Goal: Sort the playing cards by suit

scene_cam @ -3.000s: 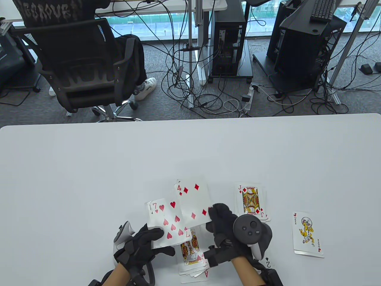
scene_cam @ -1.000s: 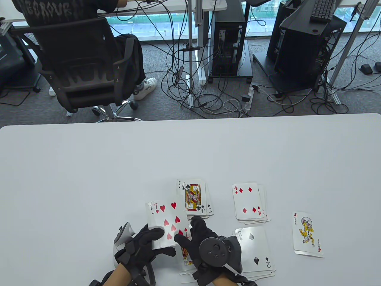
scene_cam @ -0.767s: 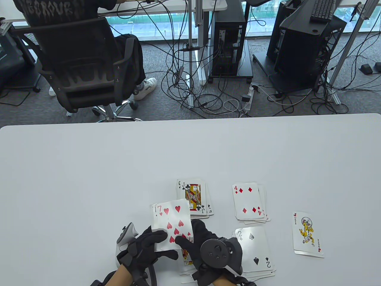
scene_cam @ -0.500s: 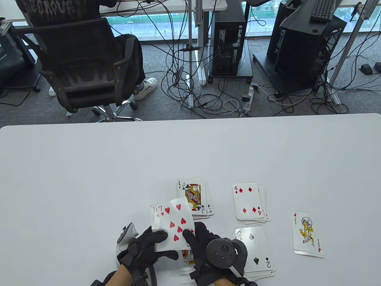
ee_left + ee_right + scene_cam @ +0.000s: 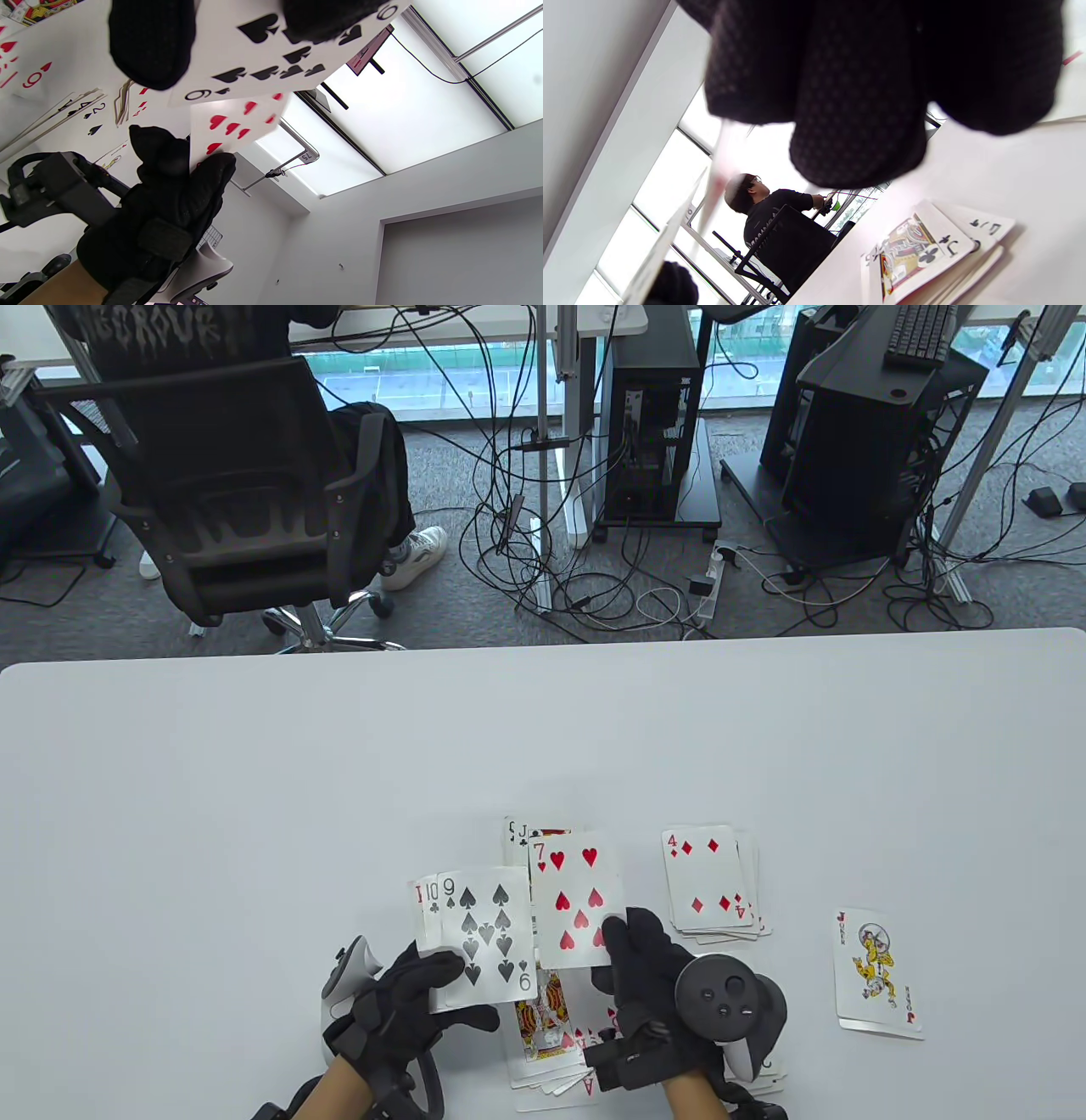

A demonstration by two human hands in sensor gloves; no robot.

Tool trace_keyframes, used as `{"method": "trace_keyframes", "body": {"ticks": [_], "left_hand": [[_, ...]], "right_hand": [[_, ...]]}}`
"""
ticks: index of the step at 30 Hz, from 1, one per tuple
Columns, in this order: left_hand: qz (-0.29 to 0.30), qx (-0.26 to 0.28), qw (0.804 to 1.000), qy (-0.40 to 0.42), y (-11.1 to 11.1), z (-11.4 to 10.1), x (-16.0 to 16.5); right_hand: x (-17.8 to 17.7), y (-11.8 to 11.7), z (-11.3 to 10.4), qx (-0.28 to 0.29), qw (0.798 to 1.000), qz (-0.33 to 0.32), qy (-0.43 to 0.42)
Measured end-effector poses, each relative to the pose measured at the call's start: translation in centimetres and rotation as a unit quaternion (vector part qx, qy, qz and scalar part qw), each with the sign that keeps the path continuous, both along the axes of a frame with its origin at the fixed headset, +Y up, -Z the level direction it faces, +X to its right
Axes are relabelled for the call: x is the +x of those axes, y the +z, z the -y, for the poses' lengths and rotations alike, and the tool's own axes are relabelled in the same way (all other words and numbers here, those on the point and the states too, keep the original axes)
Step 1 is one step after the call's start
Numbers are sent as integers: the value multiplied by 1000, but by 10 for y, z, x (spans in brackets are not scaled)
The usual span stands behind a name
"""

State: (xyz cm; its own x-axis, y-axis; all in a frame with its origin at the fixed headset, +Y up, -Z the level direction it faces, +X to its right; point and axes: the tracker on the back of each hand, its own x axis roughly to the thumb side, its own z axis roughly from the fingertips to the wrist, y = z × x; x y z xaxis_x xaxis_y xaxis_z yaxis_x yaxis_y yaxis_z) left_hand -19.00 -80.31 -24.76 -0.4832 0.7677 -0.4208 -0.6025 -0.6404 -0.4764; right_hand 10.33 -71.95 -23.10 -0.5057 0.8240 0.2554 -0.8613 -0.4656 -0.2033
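At about seven o'clock on the table, the left hand grips a fanned stack face up, nine of spades on top, probably so suits read easily. At six o'clock the right hand pinches the seven of hearts above the clubs pile, hiding most of it. The heart pile below lies half covered, and the spade pile hides under the right wrist; the diamond pile and joker sit toward four o'clock.

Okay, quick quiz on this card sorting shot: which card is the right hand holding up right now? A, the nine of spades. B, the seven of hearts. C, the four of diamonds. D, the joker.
B: the right hand pinches the seven of hearts by its near corner, while the nine of spades tops the fan in the left hand and the four of diamonds and joker lie on the table.
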Motion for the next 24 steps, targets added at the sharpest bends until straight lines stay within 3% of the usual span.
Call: {"method": "trace_keyframes", "body": {"ticks": [4,9,12,15,24], "left_hand": [[-12,9,1000,15,-1,-5,-2],[-13,13,1000,19,0,-6,-3],[-16,10,1000,16,0,-7,-3],[-16,9,1000,14,0,-7,-3],[-15,4,1000,7,1,-7,-2]], "right_hand": [[-2,-1,0,-21,999,-31,-9],[-24,-4,23,-186,970,-106,111],[-40,-2,38,-257,936,-108,214],[-54,0,46,-304,876,-117,356],[-75,4,50,-296,808,-95,500]]}}
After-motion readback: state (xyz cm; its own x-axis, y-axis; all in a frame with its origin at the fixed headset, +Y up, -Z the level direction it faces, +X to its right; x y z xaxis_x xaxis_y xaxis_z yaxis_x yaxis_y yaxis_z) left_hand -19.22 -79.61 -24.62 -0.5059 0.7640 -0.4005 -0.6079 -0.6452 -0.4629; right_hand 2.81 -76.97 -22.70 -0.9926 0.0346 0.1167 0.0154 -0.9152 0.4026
